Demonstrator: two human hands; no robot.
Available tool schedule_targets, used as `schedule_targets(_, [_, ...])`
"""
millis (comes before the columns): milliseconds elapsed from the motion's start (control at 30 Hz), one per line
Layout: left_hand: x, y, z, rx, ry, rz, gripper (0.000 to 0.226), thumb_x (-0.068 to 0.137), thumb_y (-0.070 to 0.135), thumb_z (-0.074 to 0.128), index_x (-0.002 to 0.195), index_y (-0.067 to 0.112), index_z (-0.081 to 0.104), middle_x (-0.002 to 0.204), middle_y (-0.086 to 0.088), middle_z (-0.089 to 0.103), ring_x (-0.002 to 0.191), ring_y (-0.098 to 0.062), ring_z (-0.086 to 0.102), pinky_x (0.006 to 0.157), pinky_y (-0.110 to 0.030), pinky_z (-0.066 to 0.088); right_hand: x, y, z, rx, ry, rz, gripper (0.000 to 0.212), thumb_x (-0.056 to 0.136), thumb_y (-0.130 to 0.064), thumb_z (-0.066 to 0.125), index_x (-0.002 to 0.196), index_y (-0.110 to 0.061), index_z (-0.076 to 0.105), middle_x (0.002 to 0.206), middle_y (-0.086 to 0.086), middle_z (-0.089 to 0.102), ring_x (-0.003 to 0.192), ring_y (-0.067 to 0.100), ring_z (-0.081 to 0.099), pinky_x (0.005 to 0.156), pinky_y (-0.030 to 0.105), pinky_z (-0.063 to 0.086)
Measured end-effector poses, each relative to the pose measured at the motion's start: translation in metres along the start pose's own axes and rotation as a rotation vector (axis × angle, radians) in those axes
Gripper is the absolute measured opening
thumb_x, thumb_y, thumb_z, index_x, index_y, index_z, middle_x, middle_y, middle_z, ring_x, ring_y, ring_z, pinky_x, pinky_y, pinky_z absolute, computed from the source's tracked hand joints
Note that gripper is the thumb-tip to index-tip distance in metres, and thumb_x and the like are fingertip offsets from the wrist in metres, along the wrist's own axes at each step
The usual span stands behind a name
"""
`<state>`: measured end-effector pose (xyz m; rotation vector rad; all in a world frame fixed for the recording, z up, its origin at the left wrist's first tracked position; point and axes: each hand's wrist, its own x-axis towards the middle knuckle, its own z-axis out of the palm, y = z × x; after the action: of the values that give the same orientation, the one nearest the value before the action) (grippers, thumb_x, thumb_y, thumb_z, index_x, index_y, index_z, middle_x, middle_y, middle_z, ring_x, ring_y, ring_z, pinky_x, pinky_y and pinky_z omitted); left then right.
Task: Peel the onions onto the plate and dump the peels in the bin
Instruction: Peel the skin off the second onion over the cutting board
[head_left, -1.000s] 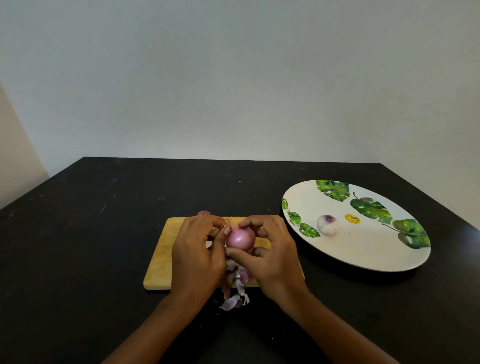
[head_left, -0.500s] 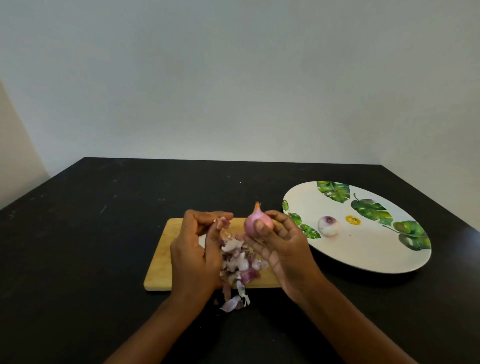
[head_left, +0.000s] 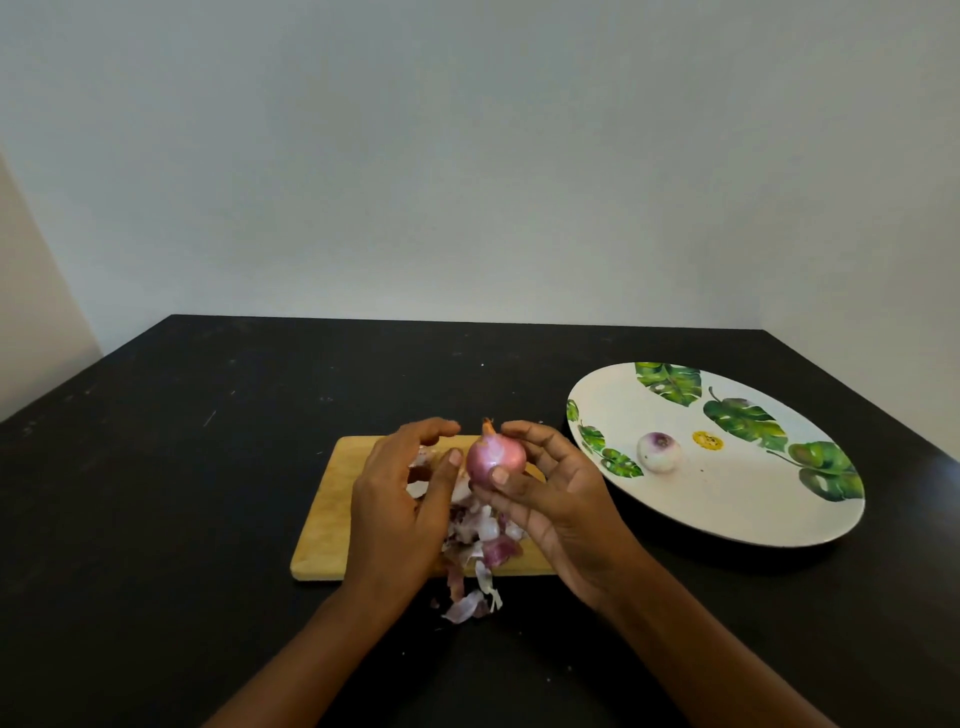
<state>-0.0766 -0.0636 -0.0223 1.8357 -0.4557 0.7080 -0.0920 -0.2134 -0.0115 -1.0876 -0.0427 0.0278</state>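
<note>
Currently the right hand (head_left: 561, 499) pinches the red onion (head_left: 494, 457) upright, stem tip up, while the left hand (head_left: 400, 499), fingers relaxed, sits just beside its left flank.

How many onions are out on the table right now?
2. A pink-skinned round onion is held in the right hand above the wooden cutting board; a peeled whitish onion lies on the leaf-patterned white plate. The left hand may hide another.
</note>
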Motion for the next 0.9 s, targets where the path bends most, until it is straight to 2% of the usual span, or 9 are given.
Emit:
schedule_targets(133, [0.0001, 0.0054, 0.0005, -0.042, -0.058, 0.059, 0.024, 0.087, 0.034, 0.05, 0.107, 0.026, 0.06, 0.105, 0.013, 0.061, 0.099, -0.006, 0.058, 0.075, -0.009, 0.045, -0.0004, -0.0015, 0.0011, -0.018, -0.005, 0.017, 0.049, 0.066, -0.005, 0.075, 0.114, -0.011, 0.062, 0.119, 0.011, 0.064, 0.103, 0.027, 0.069, 0.078, 0.036, 0.059])
schedule_targets(333, [0.0004, 0.0074, 0.0006, -0.093, -0.055, 0.024, 0.018, 0.087, 0.035, 0.051, 0.098, 0.027, 0.063, 0.097, 0.011, 0.063, 0.093, -0.006, 0.061, 0.072, -0.012, 0.047, -0.0003, 0.0002, -0.0006, -0.043, -0.024, 0.004, 0.047, 0.067, -0.004, 0.076, 0.112, -0.012, 0.064, 0.121, 0.012, 0.063, 0.106, 0.03, 0.067, 0.079, 0.037, 0.058])
schedule_targets(500, [0.0009, 0.0065, 0.0001, -0.111, -0.046, -0.007, 0.017, 0.084, 0.033, 0.058, 0.094, 0.023, 0.066, 0.092, 0.01, 0.065, 0.089, -0.007, 0.063, 0.072, -0.014, 0.048, -0.0007, 0.0013, -0.0029, -0.124, -0.055, -0.027, 0.043, 0.068, -0.005, 0.076, 0.109, -0.016, 0.066, 0.112, 0.004, 0.069, 0.106, 0.027, 0.067, 0.08, 0.036, 0.058])
schedule_targets(600, [0.0011, 0.0071, -0.0006, -0.1, 0.0, 0.004, 0.009, 0.078, 0.018, 0.069, 0.086, 0.022, 0.069, 0.087, 0.01, 0.066, 0.089, 0.0, 0.062, 0.072, -0.009, 0.046, -0.0016, 0.0036, -0.0031, -0.224, -0.042, -0.074, 0.044, 0.066, -0.01, 0.079, 0.106, -0.02, 0.067, 0.112, 0.002, 0.069, 0.106, 0.025, 0.067, 0.085, 0.04, 0.057])
schedule_targets(700, [0.0005, 0.0062, -0.0007, -0.045, 0.026, 0.036, 0.019, 0.076, 0.006, 0.073, 0.082, 0.023, 0.068, 0.084, 0.01, 0.066, 0.088, 0.007, 0.06, 0.072, -0.007, 0.045, -0.001, 0.0054, -0.0034, -0.316, -0.025, -0.119, 0.04, 0.073, -0.003, 0.077, 0.105, -0.022, 0.066, 0.112, 0.0, 0.068, 0.104, 0.022, 0.068, 0.085, 0.038, 0.057])
schedule_targets(833, [0.0007, 0.0045, 0.0021, 0.006, 0.001, 0.003, 0.011, 0.081, 0.012, 0.069, 0.08, 0.022, 0.065, 0.085, 0.011, 0.063, 0.091, 0.015, 0.054, 0.07, -0.004, 0.042, -0.0005, 0.0049, -0.0038, -0.388, -0.038, -0.167, 0.039, 0.075, 0.0, 0.076, 0.106, -0.02, 0.064, 0.11, -0.003, 0.067, 0.102, 0.018, 0.068, 0.079, 0.029, 0.057])
schedule_targets(900, [0.0004, 0.0022, 0.0031, 0.069, -0.014, 0.029, 0.004, 0.084, 0.022, 0.063, 0.081, 0.023, 0.061, 0.087, 0.015, 0.059, 0.094, 0.015, 0.05, 0.073, -0.004, 0.04, -0.0006, 0.0055, -0.0034, -0.413, -0.034, -0.187, 0.039, 0.075, 0.0, 0.076, 0.105, -0.02, 0.064, 0.109, -0.004, 0.067, 0.102, 0.017, 0.068, 0.078, 0.027, 0.056])
